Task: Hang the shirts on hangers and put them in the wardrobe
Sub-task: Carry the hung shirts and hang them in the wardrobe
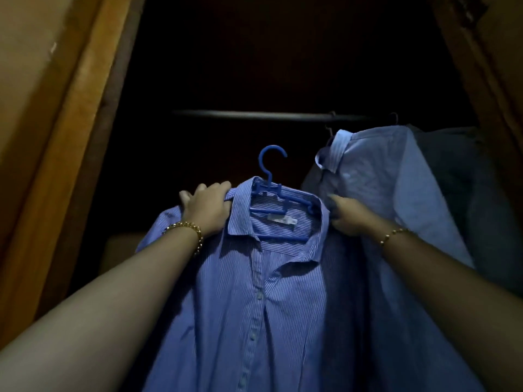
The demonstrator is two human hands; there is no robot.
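- Head view: both bare forearms reached forward and upward into a dark wardrobe, elbows low, wrists raised.
- The left hand (205, 206) was curled over one shoulder of a blue striped shirt (254, 292), fingers hooked over the top edge and thumb pressing the fabric beside the collar.
- A gold chain bracelet (186, 230) circled the left wrist.
- The right hand (343, 217) gripped the shirt's other shoulder, fingers bunched into the cloth; it was dim there, so finer finger detail could not be told.
- A thin beaded bracelet (393, 234) sat on the right wrist.
- Between the two hands, a blue plastic hanger (268, 176) sat inside the collar, its hook standing up above the knuckles.
- The hook was below the wardrobe rail (254, 115), apart from it.
- Just beyond the right hand, a pale blue shirt (382, 176) hung from the rail, touching the striped shirt's side.
- Further out past the right hand hung a darker garment (467, 193).
- Out past the left hand stood an orange-brown wooden wardrobe door (56, 137).
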